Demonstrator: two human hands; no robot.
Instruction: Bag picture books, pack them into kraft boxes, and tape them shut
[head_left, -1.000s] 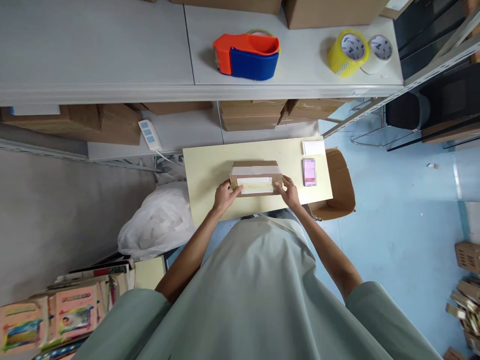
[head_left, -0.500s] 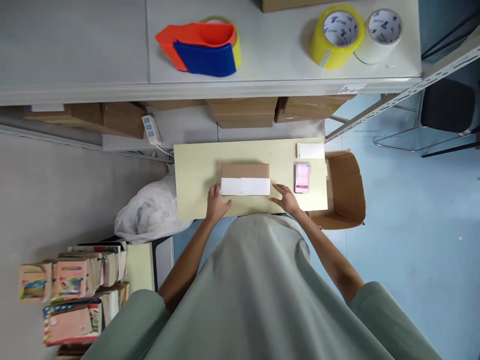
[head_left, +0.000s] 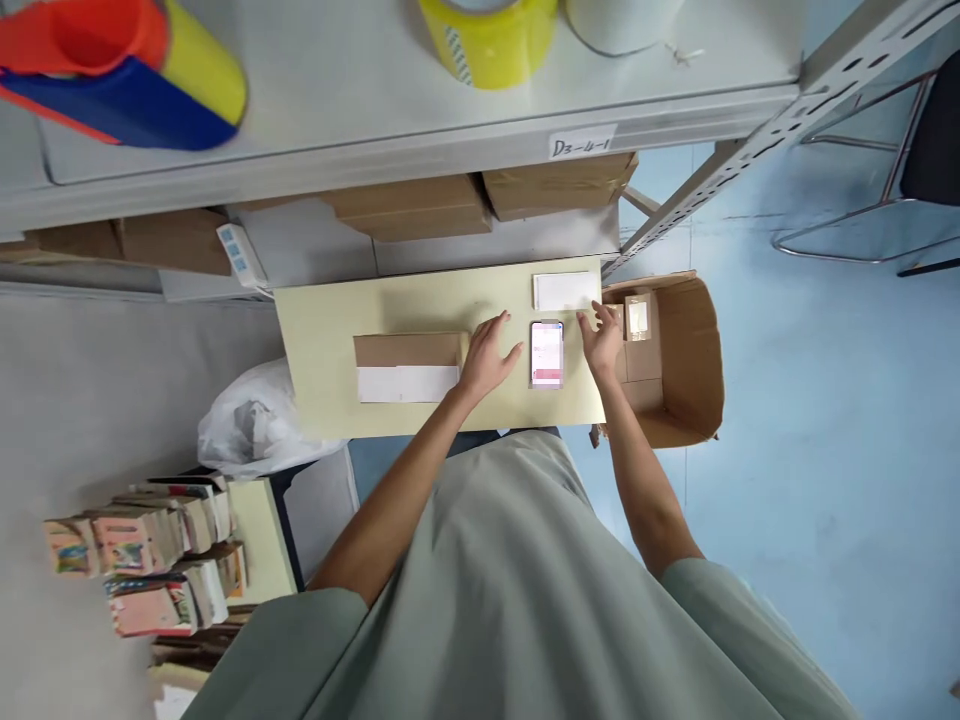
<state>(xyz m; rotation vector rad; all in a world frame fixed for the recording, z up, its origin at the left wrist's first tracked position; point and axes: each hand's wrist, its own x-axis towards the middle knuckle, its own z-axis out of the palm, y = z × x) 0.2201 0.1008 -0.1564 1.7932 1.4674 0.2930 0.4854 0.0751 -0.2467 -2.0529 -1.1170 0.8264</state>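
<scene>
My left hand [head_left: 489, 358] hovers over the pale yellow table [head_left: 322, 310], between a brown cardboard box and a phone, its thumb and fingers apart and nothing in it. The box [head_left: 409, 350] lies to its left, with a white label [head_left: 407, 384] along the near side. To the right of that hand the phone [head_left: 547, 354] lies with its screen lit. Close to the lower right corner of a stack of white labels [head_left: 564, 291], my right hand [head_left: 601, 338] has its fingers spread and grips nothing; whether it touches the stack I cannot tell.
An open carton [head_left: 686, 360] with small boxes inside stands at the table's right end. Above runs a grey shelf [head_left: 337, 120] bearing a tape dispenser [head_left: 127, 70] and tape rolls [head_left: 495, 40]. A white plastic bag [head_left: 255, 420] and stacked books [head_left: 157, 550] are at left.
Both hands have moved right and away from me; the left has left the box's corner, the right has passed beyond the phone. The camera view has shifted right.
</scene>
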